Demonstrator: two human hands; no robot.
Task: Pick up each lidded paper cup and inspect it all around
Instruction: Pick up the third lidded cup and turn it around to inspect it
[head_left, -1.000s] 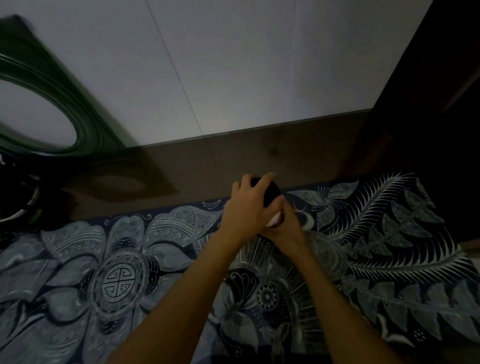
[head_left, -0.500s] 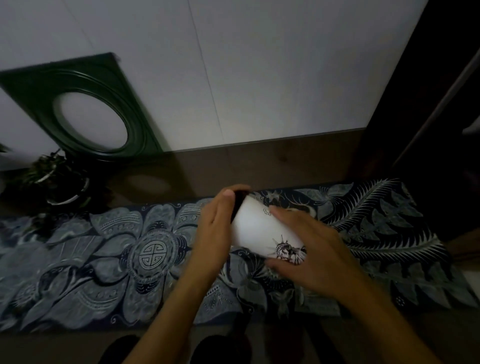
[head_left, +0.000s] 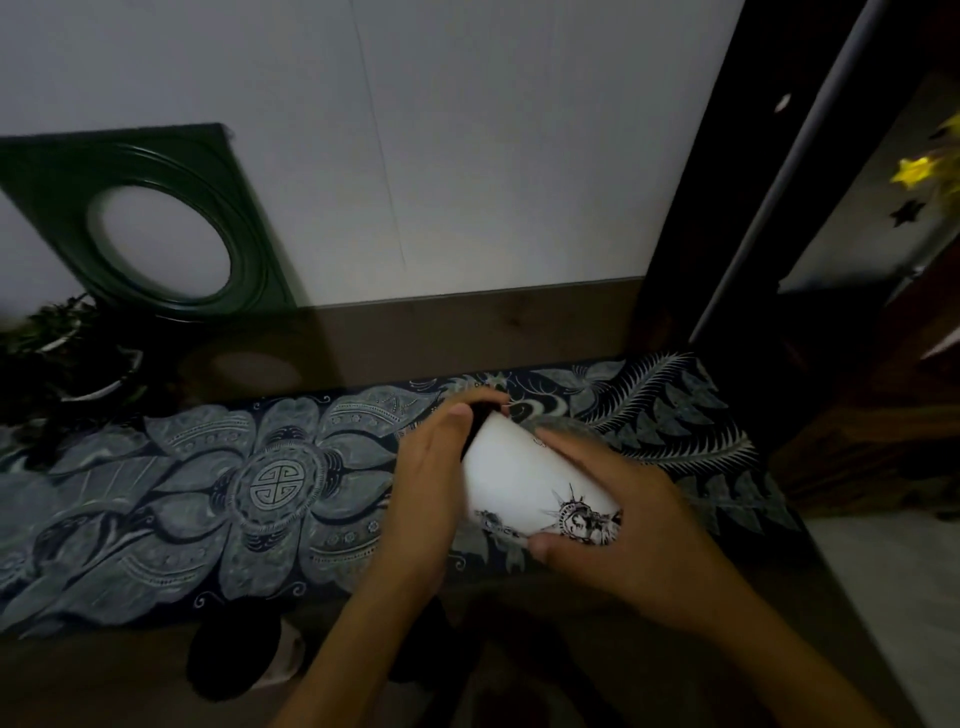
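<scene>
A white paper cup with a black lid and a dark printed drawing near its base is held tilted on its side, lid pointing away and to the left. My left hand wraps the lid end of the cup. My right hand grips the base end, thumb under the printed drawing. The cup hangs above a dark blue patterned cloth. No other cup is visible.
A dark green square frame with a round opening leans on the white wall at the left. A dark plant stands at the far left. A dark post rises on the right.
The cup went from upright and mostly covered by both hands to tilted on its side with its white wall showing. The view has shifted, and the frame and plant came into sight.
</scene>
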